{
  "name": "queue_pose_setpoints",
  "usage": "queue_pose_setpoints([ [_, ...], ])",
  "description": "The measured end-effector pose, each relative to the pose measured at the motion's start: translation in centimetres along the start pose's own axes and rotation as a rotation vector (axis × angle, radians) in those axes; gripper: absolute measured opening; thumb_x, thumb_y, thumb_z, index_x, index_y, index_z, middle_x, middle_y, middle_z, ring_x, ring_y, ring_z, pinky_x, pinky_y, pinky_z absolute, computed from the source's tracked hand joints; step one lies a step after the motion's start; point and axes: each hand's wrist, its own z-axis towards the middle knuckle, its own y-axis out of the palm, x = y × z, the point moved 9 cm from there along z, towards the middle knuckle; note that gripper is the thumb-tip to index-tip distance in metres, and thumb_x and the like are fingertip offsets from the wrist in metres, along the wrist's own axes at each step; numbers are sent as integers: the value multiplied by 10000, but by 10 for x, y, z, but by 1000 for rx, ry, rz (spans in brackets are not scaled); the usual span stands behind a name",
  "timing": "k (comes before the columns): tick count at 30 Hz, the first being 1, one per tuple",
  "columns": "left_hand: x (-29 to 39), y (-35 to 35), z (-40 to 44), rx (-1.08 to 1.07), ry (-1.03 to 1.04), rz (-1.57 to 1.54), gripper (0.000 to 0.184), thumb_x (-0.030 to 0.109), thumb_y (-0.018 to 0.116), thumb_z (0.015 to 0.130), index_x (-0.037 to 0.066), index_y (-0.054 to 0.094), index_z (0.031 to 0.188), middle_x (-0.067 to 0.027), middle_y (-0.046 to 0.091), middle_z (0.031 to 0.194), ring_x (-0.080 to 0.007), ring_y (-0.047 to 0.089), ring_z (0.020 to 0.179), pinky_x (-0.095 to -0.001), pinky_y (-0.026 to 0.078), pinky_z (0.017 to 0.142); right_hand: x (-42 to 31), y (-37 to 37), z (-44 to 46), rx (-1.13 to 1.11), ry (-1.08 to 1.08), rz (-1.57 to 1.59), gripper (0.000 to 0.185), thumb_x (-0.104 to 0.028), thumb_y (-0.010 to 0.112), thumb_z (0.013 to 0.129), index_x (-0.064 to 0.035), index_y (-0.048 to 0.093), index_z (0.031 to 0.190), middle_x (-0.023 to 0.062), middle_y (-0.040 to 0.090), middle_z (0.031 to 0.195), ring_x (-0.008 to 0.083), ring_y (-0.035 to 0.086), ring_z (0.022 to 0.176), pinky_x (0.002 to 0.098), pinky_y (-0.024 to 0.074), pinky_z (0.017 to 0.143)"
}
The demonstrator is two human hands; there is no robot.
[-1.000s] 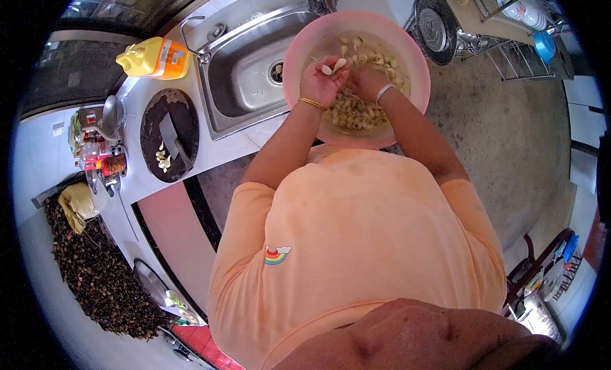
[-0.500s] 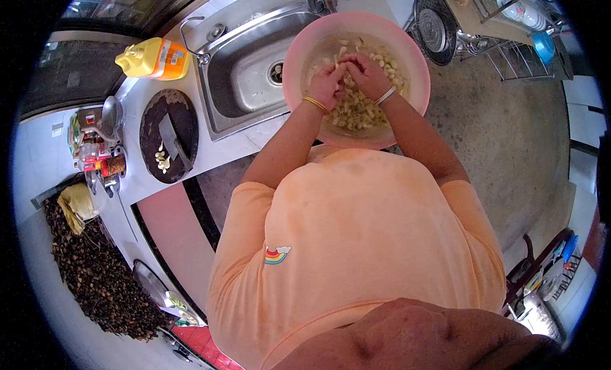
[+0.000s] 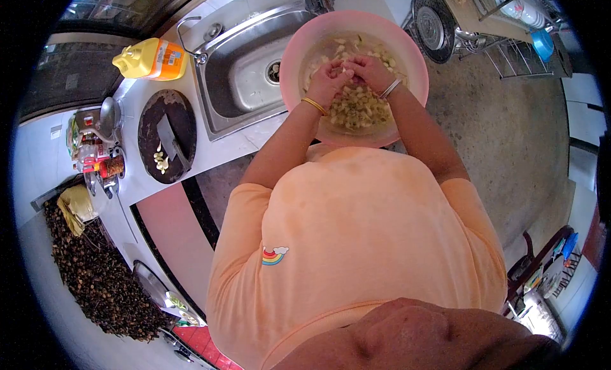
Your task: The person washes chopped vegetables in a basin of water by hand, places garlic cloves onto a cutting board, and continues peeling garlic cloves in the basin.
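A pink basin (image 3: 292, 71) holds water and many small pale pieces (image 3: 356, 110) that look like peeled garlic cloves. Over the middle of it, my left hand (image 3: 329, 83) and my right hand (image 3: 371, 75) meet at the fingertips. The fingers of both are bent and pinched together around something small, mostly hidden between them. Yellow bands circle my left wrist, and a pale band is on the right one. More pale cloves (image 3: 161, 161) lie on a round dark chopping board (image 3: 150, 118), beside a cleaver (image 3: 168, 138).
Left of the basin is a steel sink (image 3: 245, 83) with a tap (image 3: 317, 0). A yellow jug (image 3: 150, 59) stands on the counter, with bottles and jars (image 3: 102, 163) further left. A rack (image 3: 519, 58) stands at the right, near a dark round pan (image 3: 433, 29).
My hands stay together over the basin, with small finger movements. The right hand's fingers have turned slightly and come closer to the left's. The whole view has shifted a little.
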Motion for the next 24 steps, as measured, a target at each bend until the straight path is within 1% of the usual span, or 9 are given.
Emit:
queue_pose_setpoints([
  [1, -5, 3, 0, -38, -55, -169, 372, 243, 666, 811, 80, 516, 1111, 12, 558, 734, -59, 453, 542, -200, 335, 425, 3, 1, 2, -10, -5, 36, 237, -307, 566, 866, -74, 612, 870, -48, 512, 641, 48, 430, 527, 201, 347, 473],
  [3, -4, 2, -1, -51, -93, -220, 317, 251, 649, 826, 97, 529, 1075, 11, 553, 724, -67, 447, 535, -205, 336, 428, 0, 1, 0, -18, -10, 75, 228, -300, 562, 868, -77, 611, 872, -49, 506, 638, 47, 426, 527, 199, 343, 470],
  [5, -5, 4, -2, -66, -132, -270, 262, 259, 631, 840, 114, 542, 1040, 9, 548, 714, -74, 442, 527, -211, 337, 430, -16, 2, -9, 13, 16, 142, 153, -221, 567, 866, -72, 602, 870, -43, 518, 644, 38, 463, 560, 185, 366, 484],
  [7, -12, 2, -2, 4, -187, -405, 182, 271, 614, 853, 132, 545, 948, 5, 536, 708, -82, 433, 524, -212, 334, 431, -15, 1, -8, 39, 17, 182, 154, -217, 573, 861, -67, 603, 874, -42, 517, 643, 39, 462, 555, 186, 369, 484],
  [10, -13, -2, -1, 36, -168, -476, 179, 293, 619, 847, 139, 534, 879, 1, 529, 717, -89, 441, 540, -214, 340, 441, -12, -2, -7, 66, 10, 198, 176, -211, 591, 851, -52, 607, 925, -32, 529, 661, 45, 461, 557, 196, 373, 487],
  [14, -11, -1, 2, -42, -128, -491, 194, 291, 630, 840, 132, 521, 852, 1, 525, 725, -93, 454, 559, -214, 351, 456, -18, -4, -9, 94, -2, 107, 224, -216, 612, 840, -40, 617, 978, -19, 546, 676, 54, 471, 565, 204, 389, 501],
  [20, -15, -11, 4, 115, -89, -304, 202, 235, 657, 823, 111, 499, 810, 2, 512, 711, -98, 462, 579, -224, 367, 470, -10, -6, -3, 110, -42, 56, 190, -215, 613, 827, -43, 623, 906, -27, 527, 632, 55, 465, 548, 205, 400, 506],
  [22, -8, -14, 3, 155, -13, -184, 200, 214, 660, 820, 102, 494, 812, 2, 505, 699, -98, 461, 586, -230, 368, 475, -5, -8, 0, 102, -59, -6, 188, -219, 610, 824, -43, 622, 890, -29, 528, 637, 52, 469, 556, 206, 402, 510],
  [24, -8, -12, 2, 111, -58, -276, 203, 213, 660, 820, 98, 494, 813, 0, 505, 696, -98, 458, 583, -232, 365, 474, -7, -7, 0, 94, -76, -69, 188, -224, 607, 822, -44, 621, 874, -30, 529, 642, 49, 473, 563, 207, 404, 513],
])
